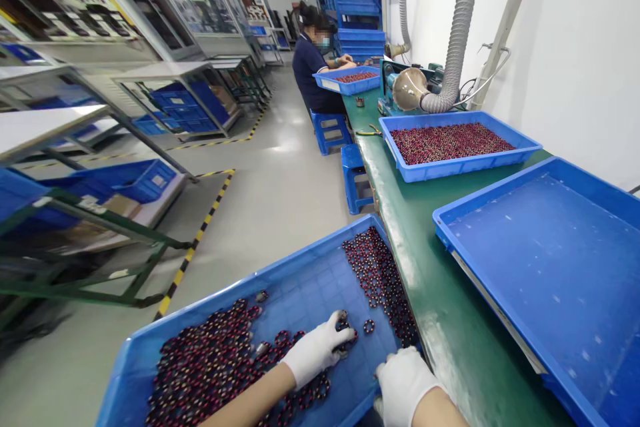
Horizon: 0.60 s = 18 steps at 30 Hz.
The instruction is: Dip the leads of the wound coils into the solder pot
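A blue tray (305,278) sits low in front of me, against the bench edge. Small dark ring-shaped parts with red and gold spots (210,353) fill its left side, and more of these rings (377,273) lie flat along the right end. My left hand (320,347), in a white glove, is inside the tray with its fingers curled around one or more rings. A single ring (369,326) lies just right of its fingertips. At the tray's near right edge is my right hand (405,380), also gloved, closed over the rim; its fingertips are partly hidden.
On the green bench (420,240) to the right stand a large blue tray (540,260) and a tray of red rings (450,143). Pliers (369,131) lie near a machine with a duct (457,33). A co-worker (313,60) sits farther along. Blue stools (354,177) stand beside the bench.
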Motion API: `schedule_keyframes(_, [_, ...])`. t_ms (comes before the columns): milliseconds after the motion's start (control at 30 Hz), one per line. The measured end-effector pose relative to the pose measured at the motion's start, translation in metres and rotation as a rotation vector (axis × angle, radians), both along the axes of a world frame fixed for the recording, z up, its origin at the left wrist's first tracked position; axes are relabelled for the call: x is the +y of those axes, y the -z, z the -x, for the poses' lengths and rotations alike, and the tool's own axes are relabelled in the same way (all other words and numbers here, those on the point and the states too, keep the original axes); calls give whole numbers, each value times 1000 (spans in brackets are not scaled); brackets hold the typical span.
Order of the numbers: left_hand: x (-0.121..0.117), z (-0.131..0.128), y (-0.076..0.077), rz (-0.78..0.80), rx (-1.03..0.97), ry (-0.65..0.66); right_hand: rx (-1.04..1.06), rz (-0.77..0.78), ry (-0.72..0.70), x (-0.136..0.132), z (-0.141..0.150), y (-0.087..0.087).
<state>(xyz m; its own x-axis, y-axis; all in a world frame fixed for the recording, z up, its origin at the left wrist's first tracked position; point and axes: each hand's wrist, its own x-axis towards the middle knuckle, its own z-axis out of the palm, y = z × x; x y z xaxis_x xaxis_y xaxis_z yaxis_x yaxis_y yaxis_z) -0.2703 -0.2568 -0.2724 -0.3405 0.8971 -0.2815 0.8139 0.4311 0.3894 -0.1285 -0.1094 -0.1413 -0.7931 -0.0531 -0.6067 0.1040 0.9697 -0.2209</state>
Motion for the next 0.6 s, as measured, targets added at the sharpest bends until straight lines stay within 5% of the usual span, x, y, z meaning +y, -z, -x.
schedule_keyframes(200, [2, 10, -12, -277, -62, -229, 128, 44, 6, 4, -6, -3])
schedule_keyframes(333, [31, -1, -63, -512, -118, -249, 502, 204, 82, 26, -30, -29])
schedule_keyframes(400, [60, -24, -98, -595, -179, -105, 900, 185, 232, 42, -51, -46])
schedule_keyframes(467, [94, -58, -129, -628, -232, 119, 1206, 8, 338, 58, -75, -59])
schedule_keyframes(600, [155, -135, -155, -569, -243, 539, 1238, -385, 328, 84, -128, -56])
